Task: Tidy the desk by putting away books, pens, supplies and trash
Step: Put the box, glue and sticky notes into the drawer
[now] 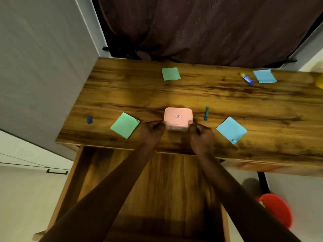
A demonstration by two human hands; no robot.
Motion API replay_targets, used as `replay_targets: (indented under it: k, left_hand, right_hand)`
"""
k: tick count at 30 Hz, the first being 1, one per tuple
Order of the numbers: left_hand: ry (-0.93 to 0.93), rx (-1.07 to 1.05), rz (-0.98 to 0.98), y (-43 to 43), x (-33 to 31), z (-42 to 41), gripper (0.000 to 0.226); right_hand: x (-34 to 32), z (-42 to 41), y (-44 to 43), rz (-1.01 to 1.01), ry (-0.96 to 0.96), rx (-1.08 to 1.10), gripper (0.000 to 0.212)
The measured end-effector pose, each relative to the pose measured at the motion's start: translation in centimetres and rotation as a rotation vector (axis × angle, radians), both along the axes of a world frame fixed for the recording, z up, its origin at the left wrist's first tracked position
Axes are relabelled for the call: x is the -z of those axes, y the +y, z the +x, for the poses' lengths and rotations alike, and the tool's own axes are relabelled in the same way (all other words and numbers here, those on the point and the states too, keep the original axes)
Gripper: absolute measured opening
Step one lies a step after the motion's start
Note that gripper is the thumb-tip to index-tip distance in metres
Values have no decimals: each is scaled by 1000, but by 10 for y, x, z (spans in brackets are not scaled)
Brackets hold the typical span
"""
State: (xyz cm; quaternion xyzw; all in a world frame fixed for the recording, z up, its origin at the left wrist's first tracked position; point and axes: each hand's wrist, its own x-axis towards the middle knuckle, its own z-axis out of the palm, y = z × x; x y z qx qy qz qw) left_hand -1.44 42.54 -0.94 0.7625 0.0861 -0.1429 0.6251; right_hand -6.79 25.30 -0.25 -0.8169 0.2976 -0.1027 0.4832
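One pink box (178, 116) sat near the front edge of the wooden desk (209, 95), and both hands were clamped on it: the left hand (152, 131) pinched its near left corner, the right hand (201, 135) its near right corner. Four paper squares lay flat — the far green square (171, 73) toward the back, the near green square (125, 125) just beside the left hand, the far blue square (264, 76) at the back right, and the near blue square (231, 129) to the right of the right hand. One glue stick (246, 78) lay just beside the far blue square. One teal pen (206, 113) lay near the box, apart from it. One small blue object (89, 120) sat well to the left — too blurred to name. One drawer (166, 189) stood open below, and one red bin (276, 208) stood on the floor.
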Motion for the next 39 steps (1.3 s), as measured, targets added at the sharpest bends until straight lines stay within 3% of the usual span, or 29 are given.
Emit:
replay_targets:
  k: [2,5,8,13,19,25,30,39]
  left_hand:
    - [-42,-55,-64,18,-19,-21,7]
    - [-61,-109,-179,56,-38,-53,27]
    - [-80,-103,-207,106,-50,-84,38]
    - [-43,-132,-19,179,-36,-134,14]
    - [90,-211,113,229,18,-147,5]
    - [146,-182,144,245,67,-112,47]
    - [157,-157,157,243,77,-86,16]
    - [164,-104,166,246,90,-75,17]
  right_hand:
    - [-6,-14,16,30,-34,-32,42]
    - [-13,-41,51,93,-90,-119,52]
    - [-13,-69,96,117,-69,-140,40]
    - [9,-107,169,119,30,-202,41]
    - [47,-114,228,146,172,-252,30]
    - [85,-79,251,205,254,-158,34]
    - [93,-59,256,179,242,-121,30]
    - [97,-54,255,222,258,-104,31]
